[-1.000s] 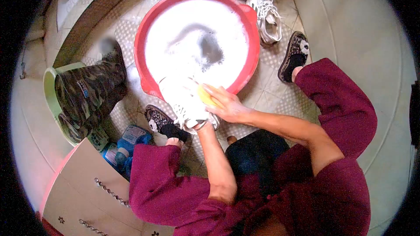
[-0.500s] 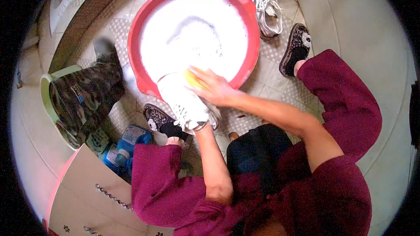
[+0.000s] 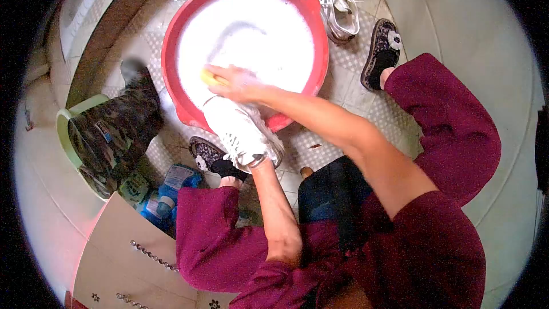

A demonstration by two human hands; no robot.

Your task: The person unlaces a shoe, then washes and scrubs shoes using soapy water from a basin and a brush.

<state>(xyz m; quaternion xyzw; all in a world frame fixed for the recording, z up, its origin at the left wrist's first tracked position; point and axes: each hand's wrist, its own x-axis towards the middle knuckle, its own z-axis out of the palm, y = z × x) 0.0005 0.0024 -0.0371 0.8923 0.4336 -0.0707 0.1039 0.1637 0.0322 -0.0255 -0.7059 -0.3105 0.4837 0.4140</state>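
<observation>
A white shoe [image 3: 231, 123] lies over the near rim of a red basin [image 3: 325, 51] filled with white foam. My left hand [image 3: 257, 160] is inside the shoe's opening, so its fingers are hidden. My right hand [image 3: 237, 83] is closed on a yellow sponge [image 3: 213, 78] just above the foam, beyond the toe of the shoe. Motion slightly blurs the right hand.
Another white shoe with loose laces [image 3: 338, 6] stands right of the basin. At the left are a green bucket [image 3: 64, 123] with camouflage cloth [image 3: 111, 134] over it, and blue bottles [image 3: 176, 180]. A pale cabinet [image 3: 120, 257] fills the lower left.
My right hand has moved forward and left with the sponge, off the side of the shoe to beyond its toe. The shoe stays at the basin's near rim.
</observation>
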